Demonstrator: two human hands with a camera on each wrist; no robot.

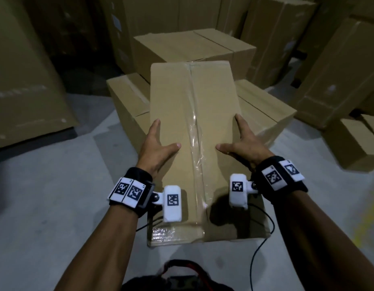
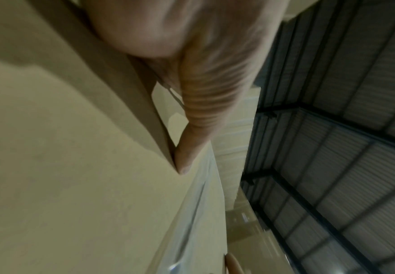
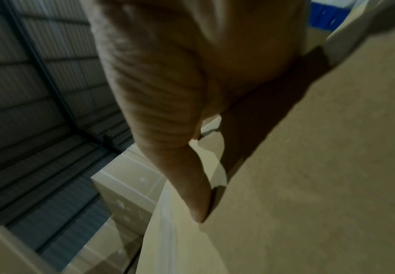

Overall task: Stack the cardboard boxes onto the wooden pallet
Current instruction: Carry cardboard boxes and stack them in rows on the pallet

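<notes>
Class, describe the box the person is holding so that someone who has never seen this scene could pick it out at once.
Start at the cluster of cardboard boxes in the middle of the grey floor. In front of and above it is the held box, gripped at its sides by the left hand and right hand. It alone has thumbs on its top, beside a clear tape seam running lengthwise.

Grey concrete floor (image 1: 45, 196), corrugated wall (image 2: 355, 166).
</notes>
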